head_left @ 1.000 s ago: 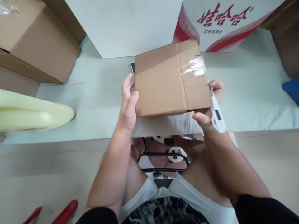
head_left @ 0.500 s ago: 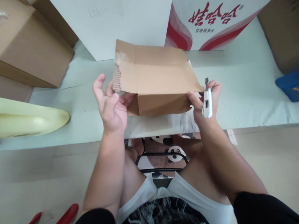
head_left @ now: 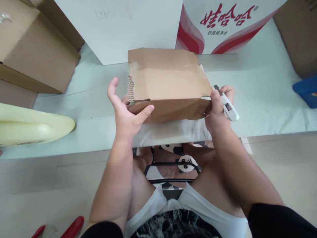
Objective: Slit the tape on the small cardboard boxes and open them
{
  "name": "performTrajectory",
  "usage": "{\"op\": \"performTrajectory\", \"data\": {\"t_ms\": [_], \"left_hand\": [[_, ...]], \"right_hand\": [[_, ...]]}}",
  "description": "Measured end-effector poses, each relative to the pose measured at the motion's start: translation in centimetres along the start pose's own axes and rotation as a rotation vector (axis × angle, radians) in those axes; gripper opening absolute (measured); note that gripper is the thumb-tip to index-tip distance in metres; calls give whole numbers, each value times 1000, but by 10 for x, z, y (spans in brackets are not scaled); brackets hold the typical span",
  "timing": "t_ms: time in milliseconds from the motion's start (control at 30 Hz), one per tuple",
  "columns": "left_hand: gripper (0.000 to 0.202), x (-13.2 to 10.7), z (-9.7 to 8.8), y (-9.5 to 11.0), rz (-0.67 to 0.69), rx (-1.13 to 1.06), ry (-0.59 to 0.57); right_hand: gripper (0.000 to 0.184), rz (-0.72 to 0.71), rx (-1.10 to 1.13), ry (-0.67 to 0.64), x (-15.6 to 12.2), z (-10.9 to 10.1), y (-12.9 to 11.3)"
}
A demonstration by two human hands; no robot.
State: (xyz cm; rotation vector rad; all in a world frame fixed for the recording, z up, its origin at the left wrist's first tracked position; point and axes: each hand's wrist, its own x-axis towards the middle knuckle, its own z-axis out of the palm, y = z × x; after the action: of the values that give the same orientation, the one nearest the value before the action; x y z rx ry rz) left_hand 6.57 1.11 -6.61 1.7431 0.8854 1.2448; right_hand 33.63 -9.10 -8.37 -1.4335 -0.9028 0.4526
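Note:
A small brown cardboard box (head_left: 173, 77) is between my hands above the table, its left flap edge torn so the corrugation shows. My left hand (head_left: 126, 114) grips its near left corner, thumb on the front side and some fingers hidden behind the flap. My right hand (head_left: 220, 105) pinches the near right corner between thumb and fingers. A white utility knife (head_left: 230, 107) with a short dark blade is also tucked in my right hand, its blade pointing up and left beside the box.
A large white carton (head_left: 138, 29) with red print stands behind. Brown cartons (head_left: 42, 49) are at the left, near a pale yellow rounded object (head_left: 37, 125). A blue object (head_left: 307, 92) lies at the right on the pale green tablecloth (head_left: 260, 99). Red handles (head_left: 73, 228) show on the floor.
My left hand has moved right and its thumb has come onto the box's front side. The left flap has folded inward a little. The knife has tilted, its handle swinging right.

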Motion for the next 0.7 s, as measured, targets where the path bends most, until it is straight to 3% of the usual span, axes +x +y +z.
{"op": "performTrajectory", "data": {"t_ms": [100, 167, 233, 333, 400, 467, 600, 700], "left_hand": [[89, 1, -6, 11, -178, -323, -32], [73, 2, -10, 18, -301, -558, -61], [58, 3, -12, 21, -383, -627, 1], [63, 8, -12, 12, -480, -529, 185], [64, 12, -12, 2, -484, -467, 237], [66, 14, -13, -4, -395, -362, 243], [88, 12, -15, -3, -246, -48, 214], [84, 9, -14, 1, -207, 1, 177]], "right_hand": [[49, 28, 100, 105, 1, 2, -5], [47, 55, 156, 96, 2, 2, -10], [46, 87, 230, 101, 3, 2, -15], [44, 139, 325, 104, 2, 2, -24], [45, 182, 394, 87, 2, 1, -30], [48, 229, 451, 46, 3, 0, -36], [54, 326, 475, -82, 8, -10, -49], [55, 415, 455, -182, 10, -20, -57]]}}
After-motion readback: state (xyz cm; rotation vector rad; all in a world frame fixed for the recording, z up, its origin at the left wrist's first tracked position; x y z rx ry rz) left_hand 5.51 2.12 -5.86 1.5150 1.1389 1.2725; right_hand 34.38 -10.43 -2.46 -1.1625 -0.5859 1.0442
